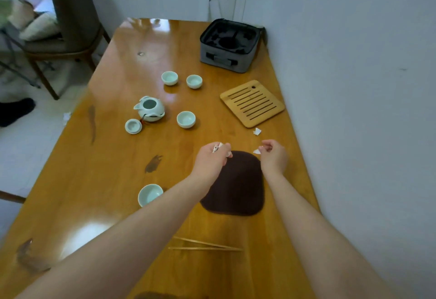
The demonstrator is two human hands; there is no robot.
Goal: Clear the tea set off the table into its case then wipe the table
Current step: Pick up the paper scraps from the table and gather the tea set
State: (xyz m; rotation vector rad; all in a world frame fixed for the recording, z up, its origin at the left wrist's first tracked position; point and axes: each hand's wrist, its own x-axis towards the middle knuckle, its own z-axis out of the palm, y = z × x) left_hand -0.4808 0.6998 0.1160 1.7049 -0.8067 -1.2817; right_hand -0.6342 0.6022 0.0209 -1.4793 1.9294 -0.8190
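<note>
A pale green teapot [150,108] stands open on the wooden table [113,169], its lid [133,126] lying beside it. Several matching cups sit around: two far ones [169,77] [194,81], one by the pot [186,119], one near my left arm [149,194]. The grey case [230,45] lies open at the far right. A slatted bamboo tray [252,103] rests in front of it. My left hand [212,159] pinches white paper scraps above a dark brown cloth [238,185]. My right hand [273,156] pinches another white scrap.
One more white scrap [257,131] lies near the tray's corner. Bamboo tongs [205,246] lie near the front edge. A wall runs along the table's right side. A chair [68,27] stands at the far left; a paper scrap [66,117] lies on the floor.
</note>
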